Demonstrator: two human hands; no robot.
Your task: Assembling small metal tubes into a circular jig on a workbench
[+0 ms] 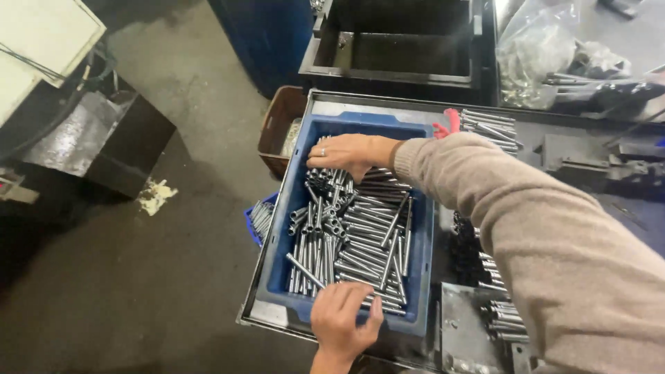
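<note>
I have my right hand (346,154) spread flat on the metal tubes (360,235) at the blue bin's (422,277) far end, my left hand (343,318) loosely open at the near edge, corralling the pile.

Two hands (344,154), one blue bin (420,305), many metal tubes (353,232), one brown crate (277,125)

Single head cam, steep look-down from above, close range, blue bin (420,291) centred, floor at left.
</note>
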